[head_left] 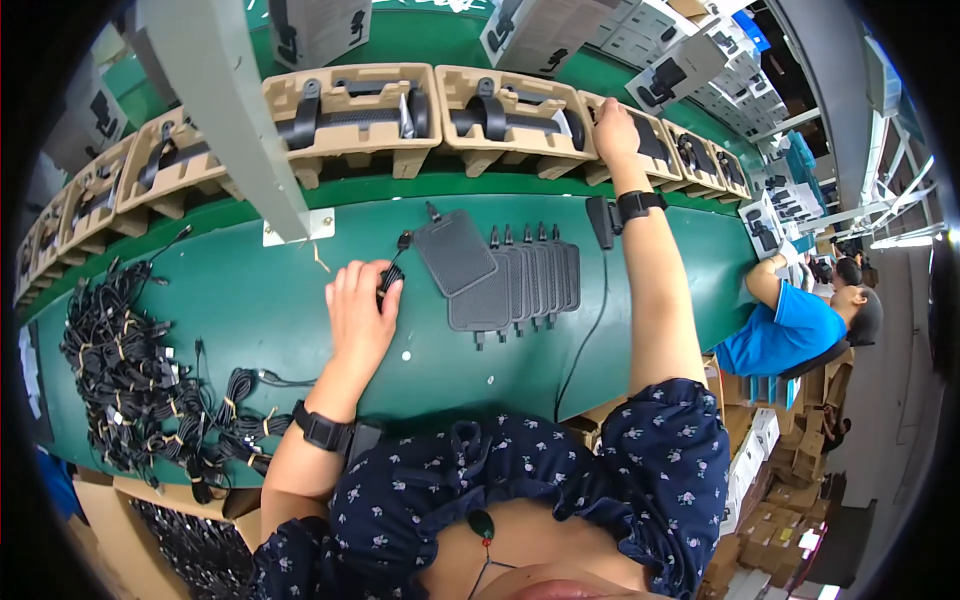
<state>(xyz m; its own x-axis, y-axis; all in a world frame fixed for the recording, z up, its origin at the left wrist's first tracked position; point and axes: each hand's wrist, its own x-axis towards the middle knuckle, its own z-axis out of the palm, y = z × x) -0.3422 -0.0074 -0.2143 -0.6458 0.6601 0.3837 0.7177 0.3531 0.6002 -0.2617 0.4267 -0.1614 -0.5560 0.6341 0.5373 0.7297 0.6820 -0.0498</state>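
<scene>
While left hand [358, 305] grips cable [390, 277], right hand [614, 132] in tray [650, 145]

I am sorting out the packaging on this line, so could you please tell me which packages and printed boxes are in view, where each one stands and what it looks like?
Moulded pulp trays: tan, in a row along the far belt, holding black parts; right hand rests on one.
Printed cartons: grey-white with black product pictures, standing behind the trays.
Stacked cartons: same kind, far right.
Brown cardboard boxes: piled low right.
</scene>
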